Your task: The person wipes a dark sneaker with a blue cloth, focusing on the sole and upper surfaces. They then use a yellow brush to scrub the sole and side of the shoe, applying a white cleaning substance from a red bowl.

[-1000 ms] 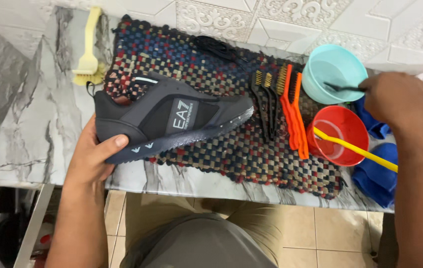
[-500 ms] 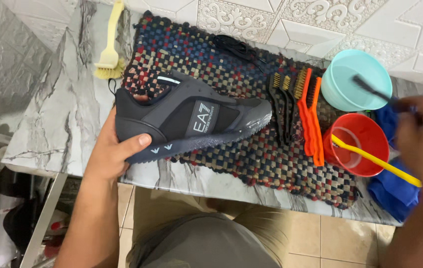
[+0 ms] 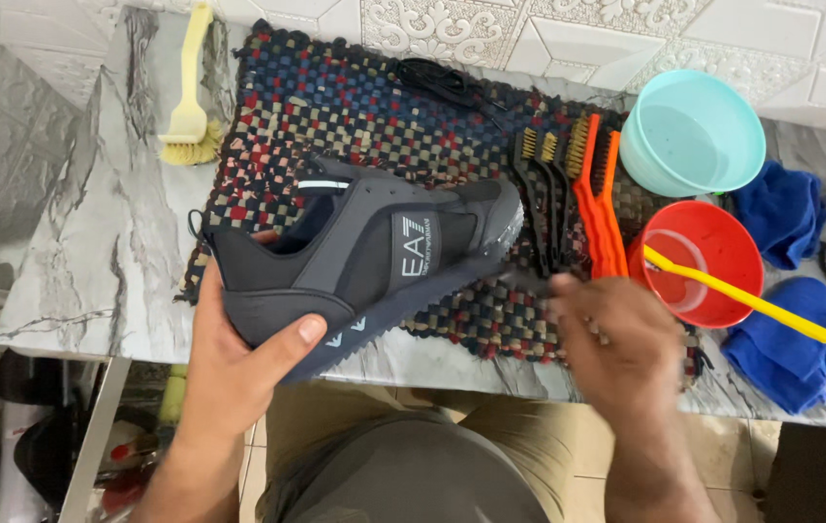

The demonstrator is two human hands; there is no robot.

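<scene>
My left hand point(image 3: 238, 358) grips the heel of a dark grey and black sneaker point(image 3: 384, 261), thumb on its side. The shoe is tilted, its toe over the woven multicoloured mat point(image 3: 335, 116). My right hand point(image 3: 616, 344) is blurred just right of the toe, at the mat's front edge. It is closed on a small dark brush point(image 3: 529, 283) whose tip points at the toe.
Two black wire brushes point(image 3: 539, 194) and two orange ones point(image 3: 597, 213) lie on the mat. At the right stand a teal bowl point(image 3: 631, 155) and a red bowl point(image 3: 742, 291) holding a yellow brush point(image 3: 771, 312), with blue cloths point(image 3: 791, 349) beside them. A yellow scrub brush point(image 3: 190, 107) lies on the marble counter point(image 3: 93, 252).
My right hand took a small dark brush out of the teal bowl and moved left and toward me, to the sneaker's toe. My left hand kept hold of the heel.
</scene>
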